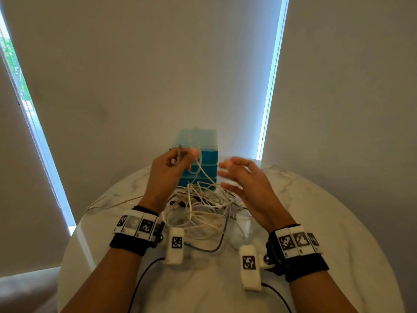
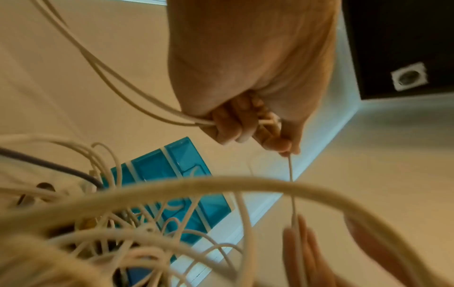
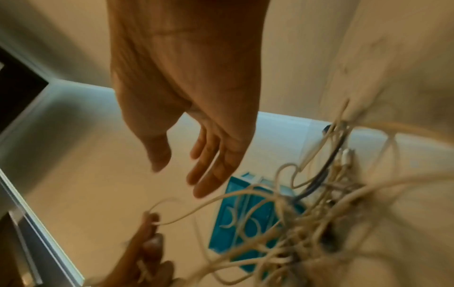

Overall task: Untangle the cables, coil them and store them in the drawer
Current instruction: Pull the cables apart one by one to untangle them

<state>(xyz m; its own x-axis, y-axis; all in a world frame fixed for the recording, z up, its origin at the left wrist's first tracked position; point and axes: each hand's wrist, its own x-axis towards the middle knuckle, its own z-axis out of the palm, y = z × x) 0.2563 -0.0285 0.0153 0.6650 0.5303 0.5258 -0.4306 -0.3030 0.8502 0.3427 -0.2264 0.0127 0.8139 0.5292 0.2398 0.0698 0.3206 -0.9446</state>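
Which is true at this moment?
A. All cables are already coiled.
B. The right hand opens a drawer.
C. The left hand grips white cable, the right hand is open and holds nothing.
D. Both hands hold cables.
C: the left hand grips white cable lifted from the tangle, while the right hand is open with straight fingers.

The round white surface [image 1: 316,222] looks like polished marble, glossy, with faint grey veining. At its 12 o'clock edge stands a translucent blue plastic drawer unit [image 1: 204,154], smooth and shiny, with paler clear bands between its tiers. The tangle of thin cream-white cables [image 1: 203,206] has a smooth, matt rubbery sheath; one dark grey cable [image 1: 222,236] among them looks equally matt. Black cloth wristbands [image 1: 304,265] carry white blocks of matt plastic printed with black square codes. Behind, at 12 o'clock, hang matt beige fabric roller blinds [image 1: 158,64].
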